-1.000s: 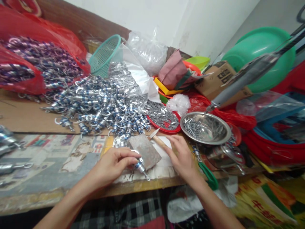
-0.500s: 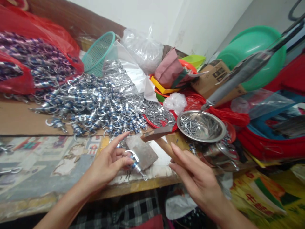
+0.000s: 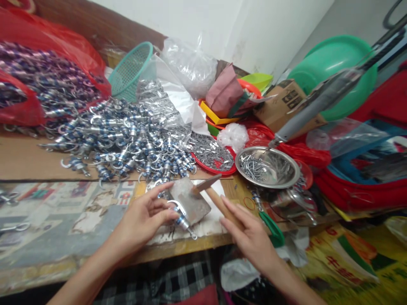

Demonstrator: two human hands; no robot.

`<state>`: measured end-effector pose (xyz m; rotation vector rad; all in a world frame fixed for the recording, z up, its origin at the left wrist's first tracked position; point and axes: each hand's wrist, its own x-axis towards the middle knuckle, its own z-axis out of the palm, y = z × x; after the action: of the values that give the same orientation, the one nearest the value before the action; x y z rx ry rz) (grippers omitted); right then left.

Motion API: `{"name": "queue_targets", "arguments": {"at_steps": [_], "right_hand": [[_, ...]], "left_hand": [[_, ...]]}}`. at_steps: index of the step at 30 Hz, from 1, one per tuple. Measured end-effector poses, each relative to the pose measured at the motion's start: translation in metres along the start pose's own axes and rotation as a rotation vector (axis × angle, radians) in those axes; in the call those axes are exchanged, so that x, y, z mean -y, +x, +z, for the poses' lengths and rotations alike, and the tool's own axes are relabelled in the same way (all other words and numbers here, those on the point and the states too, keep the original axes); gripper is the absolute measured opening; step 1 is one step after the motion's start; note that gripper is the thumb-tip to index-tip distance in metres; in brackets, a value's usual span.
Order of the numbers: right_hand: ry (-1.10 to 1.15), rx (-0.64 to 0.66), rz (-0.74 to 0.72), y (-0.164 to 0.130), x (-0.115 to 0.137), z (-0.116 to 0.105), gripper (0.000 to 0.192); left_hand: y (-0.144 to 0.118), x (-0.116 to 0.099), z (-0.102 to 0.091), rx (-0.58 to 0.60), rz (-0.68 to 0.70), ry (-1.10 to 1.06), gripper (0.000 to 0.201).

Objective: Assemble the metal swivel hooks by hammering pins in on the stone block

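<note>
My left hand (image 3: 149,214) pinches a small silver metal fitting (image 3: 182,219) with blue bands, a curved hook-like arm and a small ring at its lower end. The fitting lies across the front of a grey metal block (image 3: 195,203); whether it touches the block I cannot tell. Wrapped round the wooden handle of a hammer (image 3: 221,203) is my right hand (image 3: 249,237). The hammer's head is over the block's upper right part, to the right of the fitting. Behind my left hand spreads a pile of similar blue-and-silver fittings (image 3: 127,135).
Loose metal pins fill a steel bowl (image 3: 291,180) and a red tray (image 3: 233,170) at the back. A red bag (image 3: 76,46) of purple fittings lies far left. A grey tool (image 3: 321,101) slants over the bowl. A green-handled tool (image 3: 271,231) lies right of my right hand.
My right hand has moved left and slightly down, bringing the hammer's head lower and closer over the block. The green-handled tool has come into view. My left hand and fitting stay nearly still.
</note>
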<state>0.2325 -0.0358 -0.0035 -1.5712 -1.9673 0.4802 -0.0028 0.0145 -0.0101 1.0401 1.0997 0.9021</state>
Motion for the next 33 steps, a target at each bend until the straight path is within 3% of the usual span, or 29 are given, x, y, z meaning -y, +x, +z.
{"name": "queue_targets", "arguments": {"at_steps": [2,4,7,11,14,17,21,25,30,33], "right_hand": [[0.039,0.005,0.066,0.02,-0.014,0.002,0.042],[0.039,0.104,0.061,0.042,-0.025,0.005,0.039],[-0.148,0.127,-0.001,0.081,-0.037,0.007,0.029],[-0.372,-0.014,0.024,0.139,-0.05,0.008,0.03],[-0.428,0.043,0.057,0.172,-0.059,0.013,0.024],[-0.455,0.065,0.082,0.187,-0.062,0.018,0.022],[-0.405,0.033,0.087,0.187,-0.065,0.015,0.021],[-0.279,-0.095,0.09,0.17,-0.056,0.01,0.024],[-0.003,-0.123,0.055,0.112,0.001,0.025,0.023],[0.461,-0.11,0.016,0.076,0.037,0.039,0.01]], "left_hand": [[-0.001,-0.002,-0.001,-0.019,0.005,0.068,0.062],[-0.001,-0.003,-0.001,-0.084,0.034,0.174,0.041],[-0.001,-0.004,-0.001,-0.201,0.185,0.347,0.015],[0.002,-0.001,0.001,-0.212,0.406,0.406,0.008],[0.004,-0.001,0.002,-0.165,0.429,0.427,0.009],[0.004,-0.002,0.001,-0.125,0.396,0.451,0.012],[0.003,-0.002,-0.002,-0.092,0.396,0.475,0.015],[0.001,-0.003,-0.002,-0.099,0.413,0.474,0.016],[-0.001,-0.004,0.001,-0.198,0.395,0.456,0.023],[-0.001,-0.002,0.002,-0.239,0.396,0.452,0.031]]}}
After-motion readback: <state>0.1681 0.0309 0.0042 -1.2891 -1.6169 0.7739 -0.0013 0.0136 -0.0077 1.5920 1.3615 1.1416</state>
